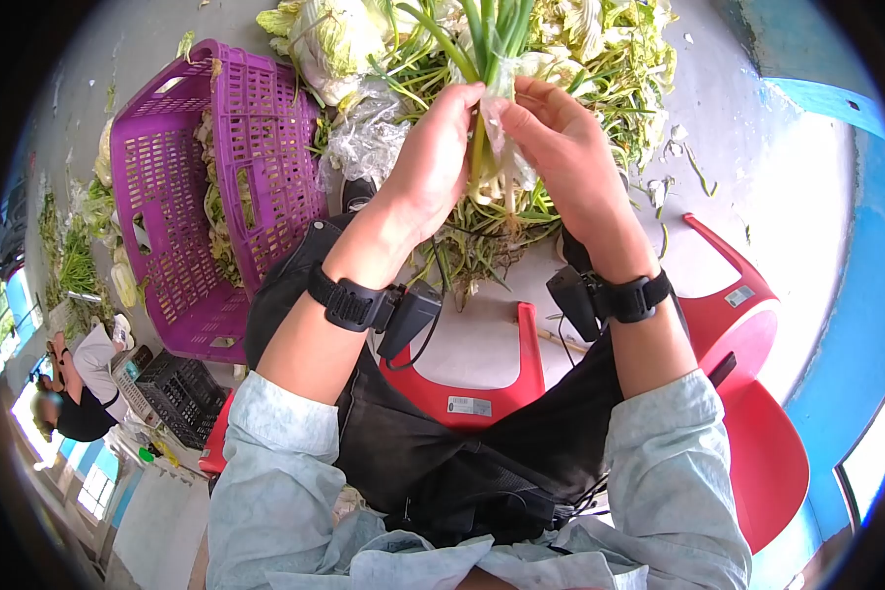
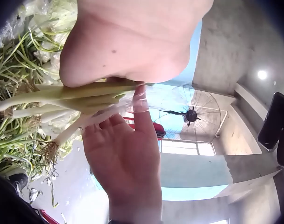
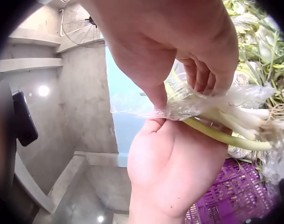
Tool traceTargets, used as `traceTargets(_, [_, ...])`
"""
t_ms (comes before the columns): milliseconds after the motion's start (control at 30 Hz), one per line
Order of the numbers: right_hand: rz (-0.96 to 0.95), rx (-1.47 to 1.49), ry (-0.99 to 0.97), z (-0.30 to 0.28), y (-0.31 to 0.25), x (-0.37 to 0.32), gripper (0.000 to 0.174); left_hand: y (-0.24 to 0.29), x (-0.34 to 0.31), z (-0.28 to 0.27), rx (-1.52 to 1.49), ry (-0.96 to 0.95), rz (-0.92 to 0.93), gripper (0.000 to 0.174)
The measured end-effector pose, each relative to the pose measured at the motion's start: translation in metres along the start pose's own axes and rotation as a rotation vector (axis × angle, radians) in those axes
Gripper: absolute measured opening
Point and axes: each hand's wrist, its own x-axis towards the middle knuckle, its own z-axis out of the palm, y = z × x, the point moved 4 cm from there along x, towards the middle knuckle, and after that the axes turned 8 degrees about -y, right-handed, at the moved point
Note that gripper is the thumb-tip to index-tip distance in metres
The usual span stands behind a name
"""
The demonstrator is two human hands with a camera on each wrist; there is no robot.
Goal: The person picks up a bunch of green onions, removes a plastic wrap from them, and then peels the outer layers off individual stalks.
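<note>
The left hand [image 1: 431, 167] has its grip curled round the white stalks of the bunch of spring onions [image 1: 492, 34], held up at 12 o'clock above the heap of greens [image 1: 610, 59], while the right hand [image 1: 560, 157] pinches the clear plastic film [image 3: 188, 107] against them (purple crate [image 1: 167, 177] at 9 o'clock). The film looks thin: a hard tug would likely tear it, and a slack left grip could spill stalks.
</note>
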Motion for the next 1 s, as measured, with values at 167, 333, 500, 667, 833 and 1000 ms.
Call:
traceTargets(167, [0.003,0.048,-0.05,0.004,0.001,0.0,0.047,-0.005,-0.001,-0.001,0.019,0.038,-0.035,0.04])
traceTargets(333, [0.078,0.154,-0.132,0.0,0.001,0.0,0.042,-0.004,-0.002,0.001,0.006,-0.001,-0.053,0.04])
traceTargets(500, [0.069,0.39,-0.113,0.005,-0.001,-0.002,0.036,0.007,-0.006,0.016,0.273,-0.003,0.029,0.047])
traceTargets(667, [0.094,0.321,-0.064,-0.003,0.002,-0.001,0.033,0.019,-0.005,0.005,1.241,0.148,0.605,0.038])
traceTargets(833, [0.098,0.387,-0.028,-0.016,-0.004,-0.002,0.029,0.051,-0.005,-0.013,0.85,0.404,0.555,0.033])
traceTargets(1000, [0.051,0.431,-0.101,-0.022,-0.011,0.0,0.031,0.048,-0.002,-0.032,0.497,0.418,0.306,0.042])
